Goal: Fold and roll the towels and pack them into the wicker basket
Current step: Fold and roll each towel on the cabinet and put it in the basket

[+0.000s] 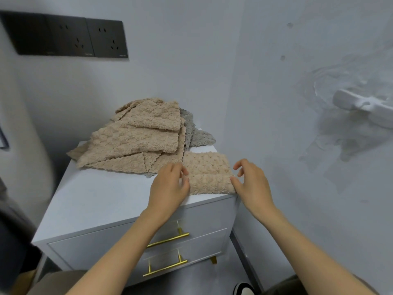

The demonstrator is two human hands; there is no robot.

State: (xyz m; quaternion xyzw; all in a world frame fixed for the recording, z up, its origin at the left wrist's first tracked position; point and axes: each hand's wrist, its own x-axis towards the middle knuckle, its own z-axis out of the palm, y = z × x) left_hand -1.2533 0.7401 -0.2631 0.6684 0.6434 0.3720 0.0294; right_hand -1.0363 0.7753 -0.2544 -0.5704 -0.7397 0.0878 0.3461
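Observation:
A folded beige towel (207, 171) lies flat near the front right corner of a white nightstand (106, 201). Its near edge is turned over into the start of a roll. My left hand (170, 188) pinches the left end of that rolled edge. My right hand (251, 182) holds the right end, thumb under and fingers curled above. Behind lies a loose pile of beige towels (138, 137) with a grey towel (195, 133) under its right side. No wicker basket is in view.
The nightstand stands in a corner between two pale walls, with two drawers and gold handles (168, 240). Dark wall sockets (63, 36) are at upper left. A white fixture (361, 105) juts from the right wall. A shoe (243, 289) is on the floor.

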